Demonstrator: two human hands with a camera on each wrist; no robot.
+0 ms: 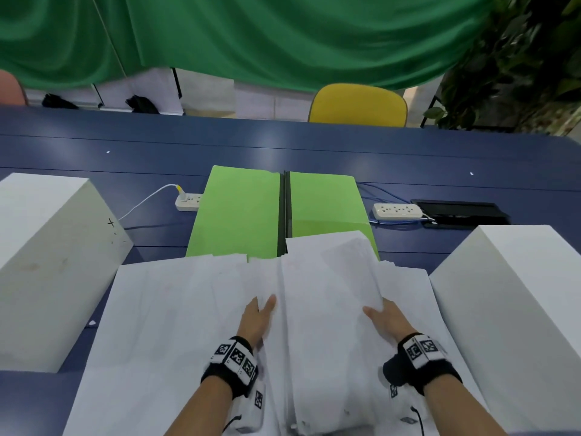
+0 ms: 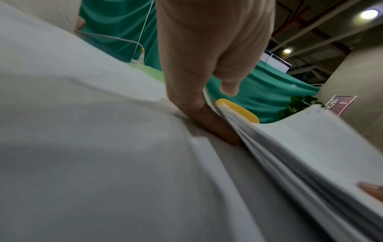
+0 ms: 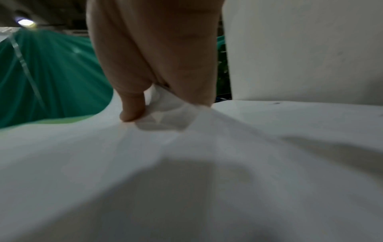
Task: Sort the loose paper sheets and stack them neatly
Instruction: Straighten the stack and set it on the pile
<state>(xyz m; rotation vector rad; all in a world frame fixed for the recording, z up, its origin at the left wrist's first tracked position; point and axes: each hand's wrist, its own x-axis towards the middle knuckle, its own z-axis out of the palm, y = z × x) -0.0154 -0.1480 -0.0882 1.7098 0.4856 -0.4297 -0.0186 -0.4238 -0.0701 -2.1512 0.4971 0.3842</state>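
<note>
Loose white sheets [image 1: 176,309] lie spread over the near part of the blue table [image 1: 125,152]. A thicker bundle of sheets [image 1: 323,309] runs down the middle between my hands. My left hand [image 1: 261,313] holds the bundle's left edge, with fingers [image 2: 207,124] under the layered edge [image 2: 269,155] and thumb above. My right hand [image 1: 382,313] pinches the bundle's right side, and the paper [image 3: 163,106] bunches between thumb and fingers. An open green folder [image 1: 239,212] lies just beyond the sheets, partly covered by them.
Two big white blocks stand on the table, one at the left [image 1: 47,262] and one at the right [image 1: 518,294]. Power strips [image 1: 188,201] [image 1: 397,212] and a black device [image 1: 462,212] sit behind. A yellow chair [image 1: 358,105] is across the table.
</note>
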